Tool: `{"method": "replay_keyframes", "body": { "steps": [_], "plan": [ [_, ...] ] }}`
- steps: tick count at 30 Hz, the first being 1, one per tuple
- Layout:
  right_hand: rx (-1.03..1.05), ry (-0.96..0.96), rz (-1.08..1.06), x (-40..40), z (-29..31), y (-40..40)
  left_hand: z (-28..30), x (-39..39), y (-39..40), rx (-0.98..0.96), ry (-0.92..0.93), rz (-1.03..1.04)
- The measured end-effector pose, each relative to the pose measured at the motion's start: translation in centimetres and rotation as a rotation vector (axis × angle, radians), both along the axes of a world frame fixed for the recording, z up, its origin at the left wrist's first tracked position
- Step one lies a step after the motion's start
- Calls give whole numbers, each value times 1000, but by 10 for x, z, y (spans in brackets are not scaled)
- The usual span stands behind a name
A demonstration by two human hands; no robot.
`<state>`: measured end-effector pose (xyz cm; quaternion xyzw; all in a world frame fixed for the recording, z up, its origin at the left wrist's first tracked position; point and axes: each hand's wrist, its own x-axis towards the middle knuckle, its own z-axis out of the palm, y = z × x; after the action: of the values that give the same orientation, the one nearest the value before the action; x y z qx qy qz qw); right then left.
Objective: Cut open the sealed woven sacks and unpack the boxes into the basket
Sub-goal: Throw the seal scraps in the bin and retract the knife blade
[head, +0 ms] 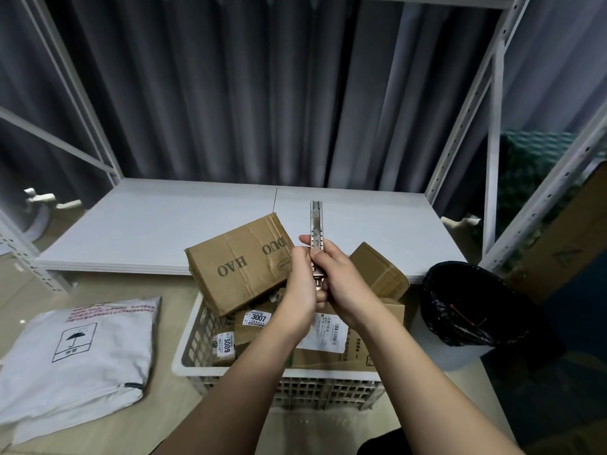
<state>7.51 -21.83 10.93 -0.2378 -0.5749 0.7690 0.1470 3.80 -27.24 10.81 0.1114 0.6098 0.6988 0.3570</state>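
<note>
Both my hands hold a metal utility knife [316, 224] upright over the basket. My right hand [341, 284] grips its handle, and my left hand [303, 284] wraps around the lower end beside it. Below them stands a white lattice basket [328, 392] filled with several cardboard boxes. The largest box [239, 261], printed "DUO HAO", leans on top at the basket's far left. A white woven sack [75, 359] with an umbrella mark lies flat on the floor to the left.
A low white shelf board [164, 224] of a metal rack runs behind the basket, with grey curtains beyond. A bin lined with a black bag [466, 307] stands at the right. A brown carton [571, 238] leans at the far right.
</note>
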Motion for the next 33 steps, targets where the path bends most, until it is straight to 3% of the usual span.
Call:
{"method": "replay_keyframes", "body": {
  "steps": [9, 13, 16, 21, 30, 33],
  "plan": [
    [-13, 69, 91, 8, 10, 0, 2, -11, -6, 80, -89, -143],
    [-26, 171, -58, 8, 11, 12, 10, -14, -16, 241, -166, -260],
    [19, 220, -157, 10, 15, 23, 9, -15, -19, 192, -87, -274],
    [-11, 232, -141, 7, 16, 20, 5, -15, -19, 108, 26, -244],
    [-1, 52, 4, 6, 9, 17, -1, -12, -16, 123, 67, -151],
    [64, 1, -101, 7, 8, 20, -6, -11, -10, 87, 82, -200]
  ]
}}
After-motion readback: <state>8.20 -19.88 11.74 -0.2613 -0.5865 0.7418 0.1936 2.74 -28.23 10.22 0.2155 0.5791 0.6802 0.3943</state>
